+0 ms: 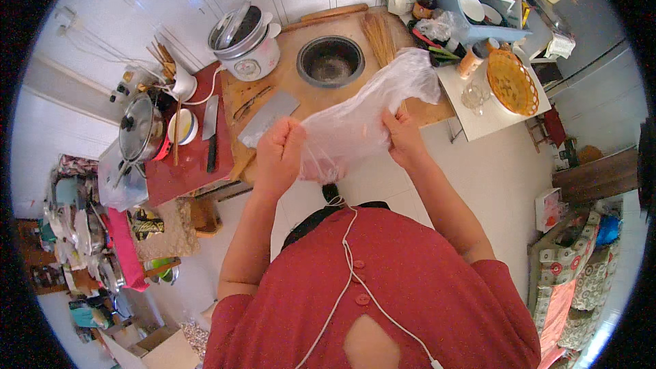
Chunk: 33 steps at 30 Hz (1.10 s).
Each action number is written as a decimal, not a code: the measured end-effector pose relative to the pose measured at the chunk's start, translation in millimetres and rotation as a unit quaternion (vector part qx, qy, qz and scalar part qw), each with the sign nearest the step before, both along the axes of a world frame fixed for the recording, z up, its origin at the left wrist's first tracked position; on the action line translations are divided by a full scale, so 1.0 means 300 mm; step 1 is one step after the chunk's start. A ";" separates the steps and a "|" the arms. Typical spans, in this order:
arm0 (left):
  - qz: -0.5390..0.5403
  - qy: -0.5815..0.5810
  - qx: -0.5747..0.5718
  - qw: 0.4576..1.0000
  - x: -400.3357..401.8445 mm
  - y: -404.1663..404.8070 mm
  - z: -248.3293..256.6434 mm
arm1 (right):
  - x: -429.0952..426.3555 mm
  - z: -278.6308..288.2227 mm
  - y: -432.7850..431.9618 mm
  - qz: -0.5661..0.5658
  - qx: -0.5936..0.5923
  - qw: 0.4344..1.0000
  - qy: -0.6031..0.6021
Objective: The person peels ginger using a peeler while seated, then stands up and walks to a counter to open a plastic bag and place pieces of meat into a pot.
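Both hands hold a translucent white plastic bag (348, 118) spread out between them, in front of my body. My left hand (281, 152) grips its left edge with curled fingers. On the other side, my right hand (402, 136) pinches the bag between thumb and fingers. Something pinkish shows at the bag's lower left part, too unclear to name. Beyond the bag, a dark round metal pot (330, 61) stands on the wooden board (292, 41). A grey flat-sided blade or sheet (267, 117) lies on the board just beyond my left hand.
A rice cooker (251, 56) stands at the board's back left. A kitchen knife (210, 123), a bowl (183, 127) and a lidded pan (141, 128) are on the red surface at left. A straw brush (379, 36) lies at the back; an orange basket (512, 82) sits on the right table.
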State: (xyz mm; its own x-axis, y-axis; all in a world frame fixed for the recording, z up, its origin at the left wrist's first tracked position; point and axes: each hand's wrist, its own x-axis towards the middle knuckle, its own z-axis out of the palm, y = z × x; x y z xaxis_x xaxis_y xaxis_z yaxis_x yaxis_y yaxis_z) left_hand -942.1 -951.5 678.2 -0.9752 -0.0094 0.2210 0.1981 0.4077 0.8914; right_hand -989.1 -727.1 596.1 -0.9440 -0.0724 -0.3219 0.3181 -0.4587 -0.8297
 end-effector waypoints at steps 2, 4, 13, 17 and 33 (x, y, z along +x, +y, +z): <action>-0.049 -0.051 0.071 0.995 -0.078 -0.012 -0.013 | -0.128 -0.112 0.017 0.037 0.045 0.997 -0.054; -0.080 -0.120 0.158 0.977 -0.149 -0.034 -0.030 | -0.207 -0.066 -0.052 0.077 0.019 0.993 -0.084; -0.021 -0.265 0.378 0.887 -0.413 -0.024 0.055 | -0.519 -0.247 -0.187 0.144 -0.233 0.943 -0.191; 0.038 -0.264 0.405 0.874 -0.509 0.021 0.078 | -0.588 -0.356 -0.163 0.158 -0.260 0.938 -0.165; 0.116 -0.263 0.484 0.827 -0.917 0.052 -0.050 | -0.464 -0.161 0.069 0.233 -0.275 0.918 -0.164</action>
State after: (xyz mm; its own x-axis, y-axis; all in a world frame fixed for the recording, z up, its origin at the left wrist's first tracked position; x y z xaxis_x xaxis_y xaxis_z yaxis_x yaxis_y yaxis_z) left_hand -1217.2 -935.9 663.2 -0.8814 -0.1328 -0.4533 -0.3044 -0.5742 0.7601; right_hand -1128.5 -706.3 547.7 -0.6283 -0.6800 -0.3781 0.7774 -0.5303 -0.3381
